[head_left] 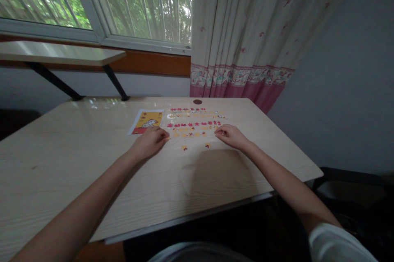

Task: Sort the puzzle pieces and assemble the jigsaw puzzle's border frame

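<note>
Small jigsaw puzzle pieces lie in rows on the table, with red pieces (197,124) in one line and yellow pieces (184,135) in lines nearer me. Two separate pieces, a left one (184,148) and a right one (207,146), sit closer to me. My left hand (152,140) is closed in a pinch at the left end of the nearest yellow row. At the right end of the rows, my right hand (232,135) also pinches its fingertips together. Whatever is between the fingertips of either hand is too small to make out.
A picture card (147,122) with a spotted dog on yellow and red lies beyond my left hand. The pale wooden table (76,163) carries a raised shelf (61,53) at its back left. A curtain (237,40) hangs behind, and a dark chair (351,178) stands right.
</note>
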The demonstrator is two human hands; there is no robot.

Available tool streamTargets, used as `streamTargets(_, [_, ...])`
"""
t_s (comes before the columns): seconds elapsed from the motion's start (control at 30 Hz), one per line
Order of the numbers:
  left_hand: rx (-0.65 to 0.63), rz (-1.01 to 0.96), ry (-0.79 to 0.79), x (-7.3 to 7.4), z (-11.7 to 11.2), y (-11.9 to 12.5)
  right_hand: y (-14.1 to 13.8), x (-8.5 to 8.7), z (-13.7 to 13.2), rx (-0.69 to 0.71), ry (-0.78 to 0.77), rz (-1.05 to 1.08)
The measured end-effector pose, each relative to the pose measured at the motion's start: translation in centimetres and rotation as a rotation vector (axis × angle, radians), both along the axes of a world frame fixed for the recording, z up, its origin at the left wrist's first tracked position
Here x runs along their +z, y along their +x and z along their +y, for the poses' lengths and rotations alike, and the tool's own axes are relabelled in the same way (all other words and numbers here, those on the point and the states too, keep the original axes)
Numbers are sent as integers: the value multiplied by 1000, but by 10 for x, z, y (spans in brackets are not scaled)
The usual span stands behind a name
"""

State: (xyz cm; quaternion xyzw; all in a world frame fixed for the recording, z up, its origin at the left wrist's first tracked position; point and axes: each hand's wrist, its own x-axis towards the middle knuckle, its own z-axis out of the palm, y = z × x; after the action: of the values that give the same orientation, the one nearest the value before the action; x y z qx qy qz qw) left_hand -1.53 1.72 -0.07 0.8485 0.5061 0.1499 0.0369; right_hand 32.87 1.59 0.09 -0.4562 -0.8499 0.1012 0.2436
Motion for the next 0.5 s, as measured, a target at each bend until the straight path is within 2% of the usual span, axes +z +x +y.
streamTargets(0.23, [-91,-54,-23,0,2,-1,-6,-3,-2,33,31,3])
streamTargets(0.5, [-4,-134,-59,1,-3,2,-12,-2,-7,71,82,20])
